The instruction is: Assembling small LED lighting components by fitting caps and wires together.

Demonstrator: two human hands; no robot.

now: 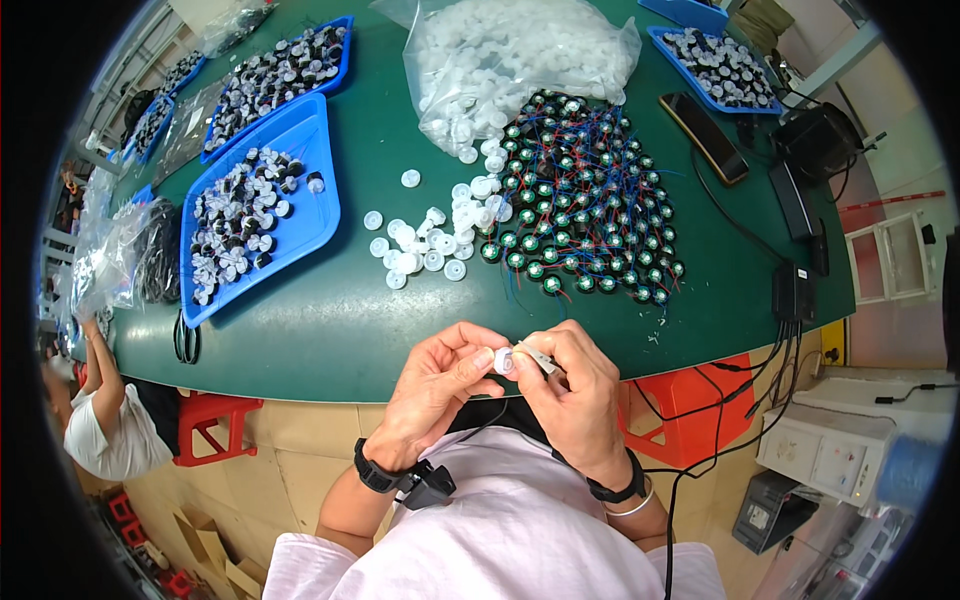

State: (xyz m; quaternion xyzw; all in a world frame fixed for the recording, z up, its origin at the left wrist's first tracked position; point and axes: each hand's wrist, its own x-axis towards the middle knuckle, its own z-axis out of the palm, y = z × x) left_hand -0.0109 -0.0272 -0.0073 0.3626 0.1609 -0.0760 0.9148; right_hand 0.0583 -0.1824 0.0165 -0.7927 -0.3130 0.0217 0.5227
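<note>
Here, left grip (437, 380), right grip (574, 388) pinch white piece (503, 361); blue tray (314, 222) holds black-white parts (240, 212)

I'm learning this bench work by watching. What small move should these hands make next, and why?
Probably a gentle press by the right hand on the small white piece: the left hand pinches it, and the right hand meets its edge while also holding a pale strip.
</note>
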